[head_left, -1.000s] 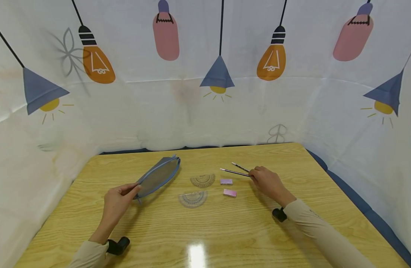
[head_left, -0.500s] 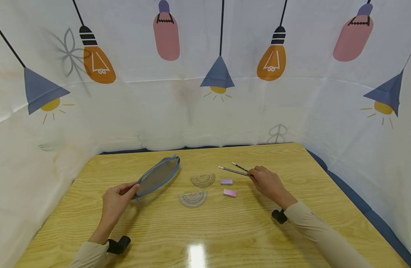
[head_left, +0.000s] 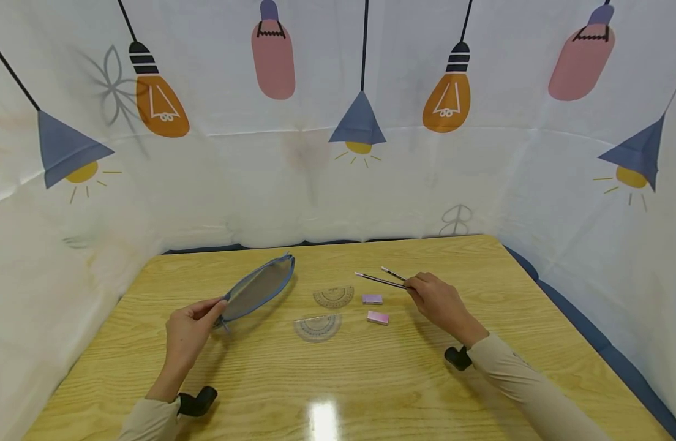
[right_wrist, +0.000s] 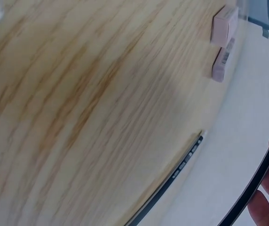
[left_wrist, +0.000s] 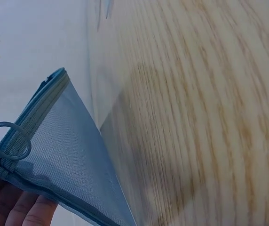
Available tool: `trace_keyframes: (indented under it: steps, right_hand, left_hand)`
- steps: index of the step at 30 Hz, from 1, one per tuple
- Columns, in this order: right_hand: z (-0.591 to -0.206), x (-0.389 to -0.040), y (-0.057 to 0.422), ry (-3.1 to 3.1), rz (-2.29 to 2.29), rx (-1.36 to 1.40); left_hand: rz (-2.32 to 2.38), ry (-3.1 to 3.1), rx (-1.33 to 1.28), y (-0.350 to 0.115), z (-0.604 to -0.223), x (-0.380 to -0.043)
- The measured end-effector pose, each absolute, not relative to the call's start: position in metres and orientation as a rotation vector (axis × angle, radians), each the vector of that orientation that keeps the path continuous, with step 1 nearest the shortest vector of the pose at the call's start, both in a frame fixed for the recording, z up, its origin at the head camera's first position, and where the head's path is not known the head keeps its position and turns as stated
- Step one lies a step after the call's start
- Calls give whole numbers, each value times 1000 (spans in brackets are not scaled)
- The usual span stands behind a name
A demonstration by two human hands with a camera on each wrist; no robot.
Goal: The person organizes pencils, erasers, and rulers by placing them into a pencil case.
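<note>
My left hand (head_left: 188, 334) pinches the near corner of a blue mesh zipper pouch (head_left: 259, 288), raised and tilted over the table, its long zip edge facing right. In the left wrist view the pouch's ring pull (left_wrist: 11, 141) hangs beside the fingers. Between thumb and fingers, my right hand (head_left: 443, 306) holds a dark pencil (head_left: 378, 280), lifted with its white end pointing left. A second pencil (head_left: 392, 272) lies on the table just behind it. Two transparent protractors (head_left: 318, 328) and two pink-purple erasers (head_left: 378, 318) lie between the hands.
The wooden table (head_left: 327, 373) has rounded far corners. A white curtain (head_left: 316, 184) printed with lamps and bulbs surrounds its back and sides. Black wrist cameras (head_left: 197, 402) sit below both hands.
My right hand has drifted slightly left with the pencil, away from the one lying on the table. The left hand and pouch have shifted a little left, the pouch turning slightly.
</note>
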State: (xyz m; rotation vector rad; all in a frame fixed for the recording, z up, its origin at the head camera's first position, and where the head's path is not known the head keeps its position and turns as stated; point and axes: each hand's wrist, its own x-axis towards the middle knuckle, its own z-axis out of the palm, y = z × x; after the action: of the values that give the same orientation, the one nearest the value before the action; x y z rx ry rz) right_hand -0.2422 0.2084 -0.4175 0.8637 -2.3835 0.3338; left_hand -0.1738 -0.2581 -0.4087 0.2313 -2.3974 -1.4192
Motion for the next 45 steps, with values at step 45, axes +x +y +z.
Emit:
trace_keyframes:
  steps: [45]
  right_hand:
    - [-393,-239,172,-2152,320,1072]
  left_hand:
    - [-1531,-2289,296,-250,-407,-177]
